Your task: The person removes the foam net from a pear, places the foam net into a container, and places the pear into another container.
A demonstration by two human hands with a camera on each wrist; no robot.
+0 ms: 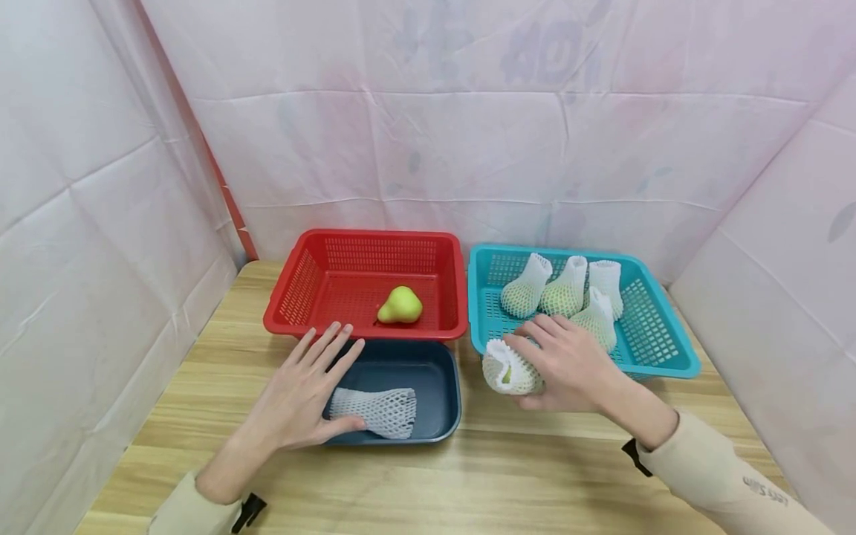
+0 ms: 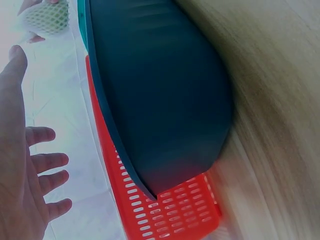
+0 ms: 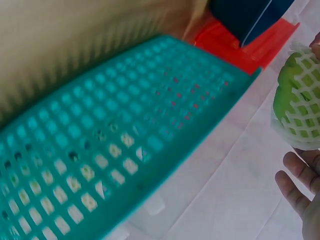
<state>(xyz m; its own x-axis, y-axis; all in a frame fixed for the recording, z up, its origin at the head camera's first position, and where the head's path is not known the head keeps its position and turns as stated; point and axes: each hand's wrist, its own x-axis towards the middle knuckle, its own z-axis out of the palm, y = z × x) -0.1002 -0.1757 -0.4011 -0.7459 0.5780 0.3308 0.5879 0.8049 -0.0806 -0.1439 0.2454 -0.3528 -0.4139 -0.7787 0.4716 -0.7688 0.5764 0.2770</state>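
Observation:
My right hand (image 1: 575,365) grips a pear in a white foam net (image 1: 503,370) by the front left rim of the turquoise basket (image 1: 682,364). Green skin shows through the mesh of this pear (image 3: 297,100) in the right wrist view. With fingers spread, my left hand (image 1: 294,401) hovers over the left side of the dark blue basin (image 1: 438,371) and holds nothing. Inside that basin lies a loose white foam net (image 1: 388,410), partly behind the left thumb. Several net-covered pears (image 1: 565,286) lie in the turquoise basket.
Behind the basin stands a red basket (image 1: 364,327) with one bare green pear (image 1: 401,305) in it. All the containers sit on a wooden table (image 1: 508,475). Pale cloth walls (image 1: 468,148) enclose the back and both sides.

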